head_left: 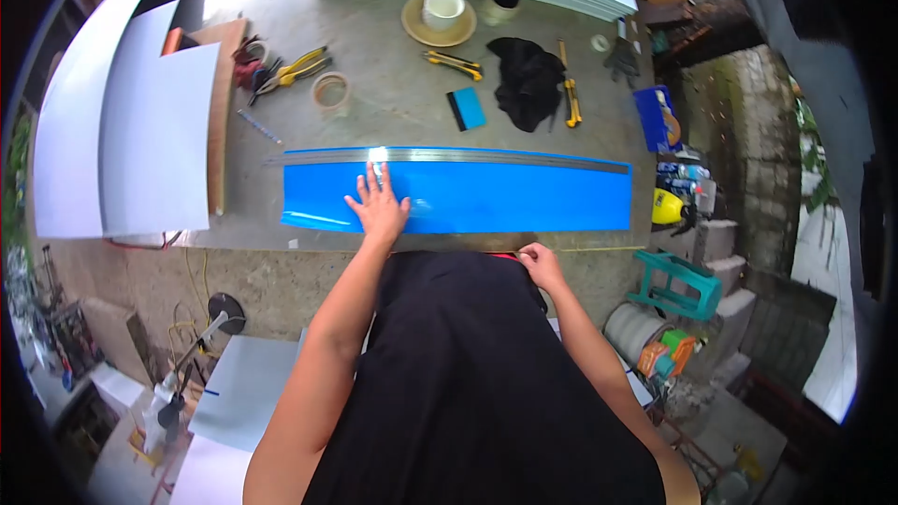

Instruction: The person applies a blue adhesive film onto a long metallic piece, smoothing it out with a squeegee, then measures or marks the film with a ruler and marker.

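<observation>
A long blue sheet (505, 201) lies flat along the table's near edge. A long metal ruler (524, 164) rests on it along its far edge. My left hand (382, 210) is open with fingers spread, pressed on the sheet's left part, its fingertips at the ruler. My right hand (541, 266) is at the table's front edge, close to my black shirt (468, 346). Its fingers are pinched together near a bit of red, and what they hold, if anything, is too small to make out.
Beyond the sheet lie a blue squeegee (470, 108), yellow cutters (453, 64), a black cloth (527, 84), a tape roll (331, 91) and pliers (295, 70). A cup (443, 10) stands on a plate (412, 26). White panels (159, 140) are at left; a teal stool (675, 285) is right, below the table.
</observation>
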A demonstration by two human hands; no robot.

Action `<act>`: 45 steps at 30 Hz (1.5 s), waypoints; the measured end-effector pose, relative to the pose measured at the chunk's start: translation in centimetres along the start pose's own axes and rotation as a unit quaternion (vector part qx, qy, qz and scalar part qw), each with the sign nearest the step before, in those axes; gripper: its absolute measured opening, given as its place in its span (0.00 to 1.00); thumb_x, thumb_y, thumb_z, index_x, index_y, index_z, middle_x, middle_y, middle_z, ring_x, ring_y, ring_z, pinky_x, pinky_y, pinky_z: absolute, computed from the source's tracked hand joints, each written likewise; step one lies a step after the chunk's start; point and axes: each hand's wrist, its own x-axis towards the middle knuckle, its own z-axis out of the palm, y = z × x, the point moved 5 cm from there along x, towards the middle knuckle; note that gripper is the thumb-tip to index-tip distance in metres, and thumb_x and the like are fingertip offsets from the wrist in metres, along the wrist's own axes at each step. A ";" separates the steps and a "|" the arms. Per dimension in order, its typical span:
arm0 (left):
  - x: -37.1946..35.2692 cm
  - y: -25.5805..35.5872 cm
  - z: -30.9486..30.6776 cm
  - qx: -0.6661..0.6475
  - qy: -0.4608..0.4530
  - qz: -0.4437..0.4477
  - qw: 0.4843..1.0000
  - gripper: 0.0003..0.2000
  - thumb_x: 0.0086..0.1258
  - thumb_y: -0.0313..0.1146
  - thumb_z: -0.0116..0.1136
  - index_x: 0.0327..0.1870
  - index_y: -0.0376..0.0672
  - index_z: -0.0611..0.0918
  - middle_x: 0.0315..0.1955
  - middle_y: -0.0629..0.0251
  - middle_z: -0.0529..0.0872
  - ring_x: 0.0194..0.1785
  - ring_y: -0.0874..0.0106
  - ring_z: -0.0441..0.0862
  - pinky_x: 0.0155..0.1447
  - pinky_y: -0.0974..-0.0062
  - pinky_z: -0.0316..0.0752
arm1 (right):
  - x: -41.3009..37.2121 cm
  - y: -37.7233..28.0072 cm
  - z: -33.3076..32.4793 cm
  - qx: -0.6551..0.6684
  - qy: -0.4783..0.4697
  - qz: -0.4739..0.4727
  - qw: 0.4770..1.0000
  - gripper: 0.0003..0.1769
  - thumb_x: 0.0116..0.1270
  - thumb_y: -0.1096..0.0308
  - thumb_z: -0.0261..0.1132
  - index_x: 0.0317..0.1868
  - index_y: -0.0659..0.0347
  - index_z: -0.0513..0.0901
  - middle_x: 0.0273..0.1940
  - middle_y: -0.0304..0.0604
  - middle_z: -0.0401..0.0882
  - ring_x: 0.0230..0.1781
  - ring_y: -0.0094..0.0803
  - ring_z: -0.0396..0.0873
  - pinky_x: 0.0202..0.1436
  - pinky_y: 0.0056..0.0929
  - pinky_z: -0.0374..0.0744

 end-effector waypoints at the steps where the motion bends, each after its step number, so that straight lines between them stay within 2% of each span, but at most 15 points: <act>1: 0.0 0.0 -0.2 -0.004 -0.007 0.001 1.000 0.51 0.66 0.52 0.69 0.87 0.53 0.53 0.87 0.60 0.46 0.85 0.49 0.52 0.77 0.24 0.48 | 0.0 0.3 0.4 0.009 -0.001 0.001 1.000 0.11 0.70 0.65 0.70 0.48 0.62 0.89 0.43 0.50 0.91 0.45 0.40 0.90 0.52 0.39 0.85; 6: -0.1 -0.5 -0.7 -0.039 -0.020 0.007 0.999 0.50 0.66 0.49 0.70 0.86 0.50 0.54 0.87 0.60 0.47 0.85 0.49 0.52 0.79 0.26 0.47 | -0.5 0.5 1.3 0.021 -0.017 0.040 0.999 0.12 0.70 0.64 0.69 0.48 0.61 0.88 0.43 0.48 0.91 0.46 0.40 0.89 0.54 0.39 0.84; 8: -0.1 -1.2 -0.4 -0.085 0.003 0.019 0.996 0.49 0.66 0.46 0.71 0.86 0.48 0.55 0.86 0.59 0.48 0.85 0.50 0.52 0.79 0.27 0.46 | -0.6 0.7 1.6 0.021 -0.016 0.047 0.999 0.11 0.70 0.64 0.69 0.48 0.61 0.88 0.43 0.47 0.91 0.46 0.40 0.89 0.54 0.38 0.84; 9: -0.5 -1.1 -1.2 -0.101 0.010 0.021 0.995 0.46 0.66 0.42 0.71 0.84 0.48 0.58 0.85 0.55 0.51 0.85 0.50 0.53 0.81 0.32 0.47 | -0.7 0.6 1.6 0.015 -0.016 0.053 0.998 0.11 0.71 0.64 0.69 0.48 0.61 0.89 0.43 0.47 0.91 0.47 0.40 0.89 0.54 0.38 0.84; 10: -0.7 -1.6 -0.9 -0.098 0.010 0.024 0.995 0.46 0.66 0.42 0.71 0.84 0.48 0.58 0.85 0.55 0.51 0.85 0.50 0.53 0.81 0.32 0.47 | -0.7 0.6 1.5 0.019 -0.015 0.054 0.998 0.11 0.71 0.64 0.69 0.48 0.61 0.89 0.43 0.47 0.91 0.47 0.40 0.89 0.54 0.38 0.84; 13: -1.4 -2.5 -1.6 -0.151 0.085 0.087 0.981 0.40 0.67 0.35 0.69 0.80 0.46 0.64 0.80 0.48 0.59 0.83 0.47 0.55 0.83 0.43 0.51 | -1.2 0.7 1.6 0.023 -0.007 0.054 0.998 0.11 0.70 0.65 0.69 0.48 0.60 0.89 0.43 0.46 0.91 0.46 0.39 0.89 0.53 0.38 0.84; 28: -1.9 0.6 -2.9 -0.201 0.076 0.151 0.965 0.31 0.67 0.31 0.69 0.72 0.45 0.73 0.73 0.49 0.68 0.74 0.47 0.67 0.74 0.49 0.66 | -2.4 1.9 1.0 0.046 0.003 0.064 0.997 0.11 0.71 0.64 0.69 0.47 0.61 0.89 0.42 0.48 0.91 0.45 0.40 0.89 0.52 0.39 0.84; 31: -1.6 1.2 -2.5 -0.204 0.068 0.155 0.964 0.30 0.68 0.31 0.69 0.72 0.46 0.73 0.73 0.49 0.68 0.74 0.47 0.67 0.74 0.50 0.66 | -2.7 2.9 0.6 0.045 0.002 0.069 0.997 0.11 0.71 0.64 0.69 0.47 0.61 0.89 0.43 0.48 0.91 0.46 0.40 0.89 0.52 0.40 0.84; 33: -1.7 1.8 -2.6 -0.207 0.063 0.154 0.964 0.30 0.68 0.31 0.68 0.72 0.45 0.74 0.72 0.49 0.68 0.74 0.47 0.67 0.75 0.51 0.66 | -2.8 3.6 0.1 0.035 0.001 0.068 0.997 0.12 0.73 0.65 0.68 0.49 0.65 0.87 0.41 0.46 0.90 0.42 0.33 0.87 0.49 0.35 0.84; 37: -2.1 3.4 -2.7 -0.206 0.071 0.159 0.963 0.29 0.68 0.29 0.68 0.71 0.43 0.74 0.71 0.46 0.69 0.74 0.46 0.68 0.76 0.53 0.67 | -2.4 5.8 -1.5 0.054 0.002 0.079 0.995 0.12 0.73 0.65 0.67 0.48 0.65 0.87 0.41 0.45 0.90 0.42 0.33 0.87 0.48 0.35 0.84; 45: -3.6 7.6 -1.0 -0.191 0.100 0.131 0.968 0.27 0.69 0.29 0.68 0.70 0.42 0.75 0.70 0.45 0.70 0.73 0.46 0.69 0.75 0.54 0.69 | 2.0 11.6 -6.2 0.056 -0.034 0.035 0.997 0.12 0.72 0.63 0.68 0.47 0.63 0.88 0.41 0.44 0.90 0.42 0.33 0.88 0.48 0.35 0.84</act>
